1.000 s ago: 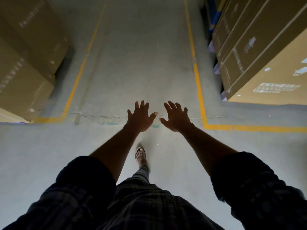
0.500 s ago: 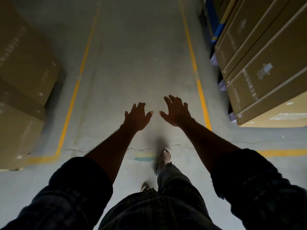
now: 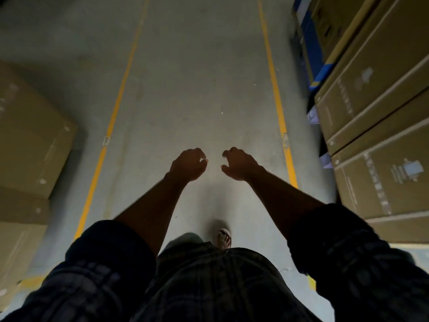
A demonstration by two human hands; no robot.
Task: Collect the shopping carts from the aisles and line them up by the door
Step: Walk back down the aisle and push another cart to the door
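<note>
No shopping cart is in view. I look down an aisle of grey concrete floor. My left hand and my right hand are stretched out in front of me at mid-frame, close together and apart from each other. The fingers of both hands are curled downward and inward, and neither hand holds anything. Dark checked sleeves cover my upper arms, and one sandalled foot shows below the hands.
Two yellow floor lines border the aisle. Large cardboard boxes are stacked on the left. A row of flat cardboard cartons lines the right, with a blue rack frame further ahead.
I have walked forward into the aisle, past the crossing yellow line. Both hands went from spread, straight fingers to curled fingers.
</note>
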